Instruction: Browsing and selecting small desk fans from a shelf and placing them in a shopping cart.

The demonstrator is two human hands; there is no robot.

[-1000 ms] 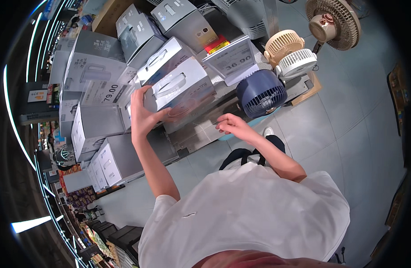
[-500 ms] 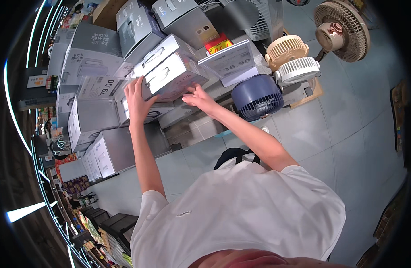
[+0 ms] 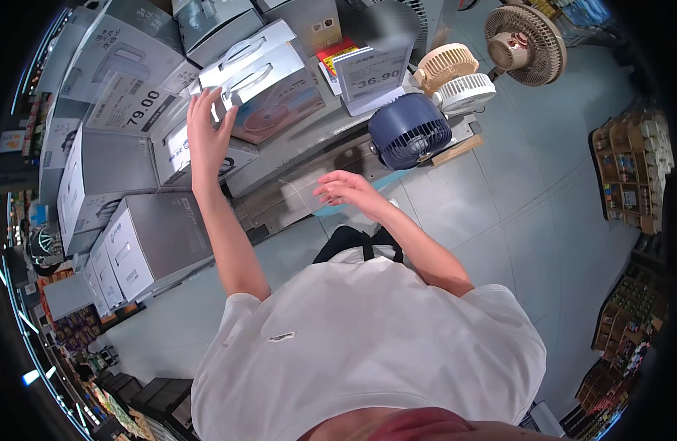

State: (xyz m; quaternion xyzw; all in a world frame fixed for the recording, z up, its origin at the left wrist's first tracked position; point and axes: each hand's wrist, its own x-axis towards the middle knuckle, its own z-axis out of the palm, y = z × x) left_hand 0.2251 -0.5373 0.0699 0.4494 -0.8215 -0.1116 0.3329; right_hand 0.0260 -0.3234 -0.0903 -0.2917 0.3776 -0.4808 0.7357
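hovering, the right hand (image 3: pixel 351 194) has drawn away from the handled box (image 3: pixel 283 99).

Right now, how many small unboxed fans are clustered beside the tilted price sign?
3: the navy fan in front, the white fan behind it to the right, the beige fan farthest back. Others may be hidden behind the sign.

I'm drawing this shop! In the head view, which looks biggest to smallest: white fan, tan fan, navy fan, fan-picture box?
1. Fan-picture box
2. Navy fan
3. White fan and tan fan: too alike to rank
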